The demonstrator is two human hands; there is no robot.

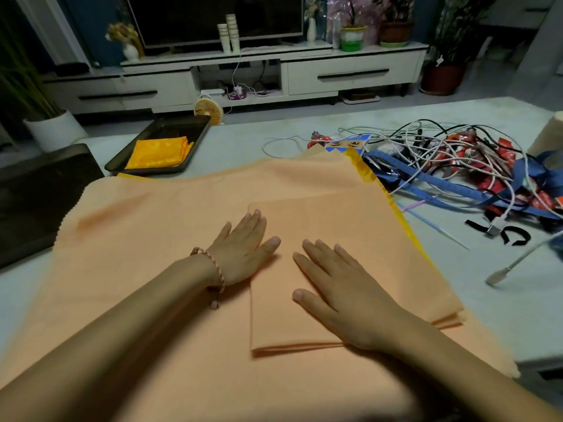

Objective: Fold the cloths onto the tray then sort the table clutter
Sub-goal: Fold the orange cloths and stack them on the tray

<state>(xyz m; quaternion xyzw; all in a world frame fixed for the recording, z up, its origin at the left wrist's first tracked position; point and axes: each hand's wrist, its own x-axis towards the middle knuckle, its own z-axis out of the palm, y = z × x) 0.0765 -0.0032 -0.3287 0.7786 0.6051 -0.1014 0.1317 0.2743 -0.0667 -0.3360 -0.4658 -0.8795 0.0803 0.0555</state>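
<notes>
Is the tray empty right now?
No, a folded yellow cloth lies inside the black tray.

Dim room: white TV cabinet (350, 75) under a dark television (213, 16), potted plants (396, 28), pale floor (502, 86).

Two hands (240, 248) (344, 287), one tray (179, 127)

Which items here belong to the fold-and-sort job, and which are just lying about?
Job: folded peach cloth, spread peach cloth, tray, yellow cloth, cable tangle, left hand, right hand, both flat on the cloths.
Lying about: fan, paper cups, TV, plant pot.
</notes>
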